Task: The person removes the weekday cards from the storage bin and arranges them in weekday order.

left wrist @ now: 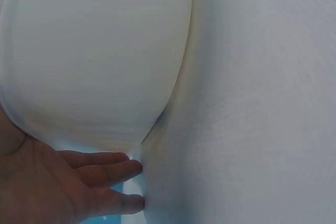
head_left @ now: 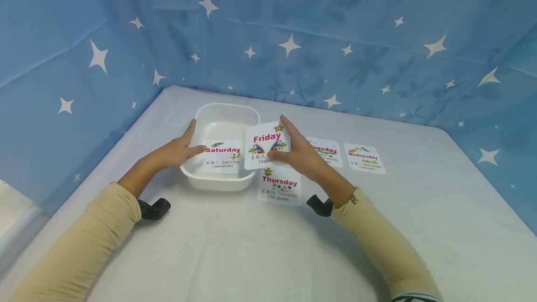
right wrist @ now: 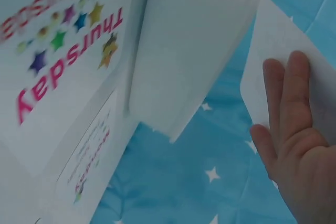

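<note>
A white plastic tub [head_left: 218,184] stands on the table with the Saturday card [head_left: 223,161] inside it. My left hand [head_left: 176,152] holds the tub's left side, thumb over the rim; in the left wrist view its fingers [left wrist: 105,174] lie against the outer wall. Above the tub's right rim, my right hand [head_left: 305,156] pinches the Friday card [head_left: 264,144], thumb in front and fingers behind. The right wrist view shows that card's blank back [right wrist: 270,40]. Just below it, the Thursday card [head_left: 278,189] lies beside the tub.
Right of my right hand lie the Tuesday card [head_left: 333,155], partly covered by the hand, and the Wednesday card [head_left: 364,158]. Black curved pieces [head_left: 154,209] stick out at both wrists. A blue curtain with white stars [head_left: 289,44] hangs behind the white-covered table [head_left: 251,255].
</note>
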{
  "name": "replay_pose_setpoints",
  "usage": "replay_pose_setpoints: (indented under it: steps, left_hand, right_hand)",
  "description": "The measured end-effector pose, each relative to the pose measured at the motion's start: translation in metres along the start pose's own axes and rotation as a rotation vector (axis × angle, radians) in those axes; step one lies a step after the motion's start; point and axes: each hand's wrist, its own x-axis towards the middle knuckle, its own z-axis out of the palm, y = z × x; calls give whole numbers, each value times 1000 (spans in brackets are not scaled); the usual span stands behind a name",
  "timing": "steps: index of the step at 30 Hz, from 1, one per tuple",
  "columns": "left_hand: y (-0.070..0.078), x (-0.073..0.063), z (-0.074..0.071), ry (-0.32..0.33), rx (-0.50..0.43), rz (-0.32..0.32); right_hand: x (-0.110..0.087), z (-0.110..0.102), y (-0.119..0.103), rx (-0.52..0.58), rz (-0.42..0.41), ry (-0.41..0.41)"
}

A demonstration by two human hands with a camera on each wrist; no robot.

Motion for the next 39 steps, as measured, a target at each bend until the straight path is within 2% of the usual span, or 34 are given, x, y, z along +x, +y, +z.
replay_pose_setpoints:
  steps: [4, 9, 22, 27, 35, 39]
  left_hand:
    - [1, 0, -1, -3, -8, -8]
    - [3, -1, 0, -4, -7, -7]
    - [3, 0, -1, -9, -5, -11]
    - [1, 1, -1, -10, -13, -17]
    - [1, 1, -1, -12, -4, -13]
    - [0, 1, -1, -11, -1, -12]
  right_hand:
    - [-7, -11, 14, -8, 43, -19]
    - [-17, -24, 35, 0, 46, -26]
    - [-59, -64, 85, -72, 95, -7]
    - [-68, -75, 91, -141, 112, -9]
    - [-72, -83, 85, -281, 121, -7]
    - [-73, -83, 83, -285, 131, -16]
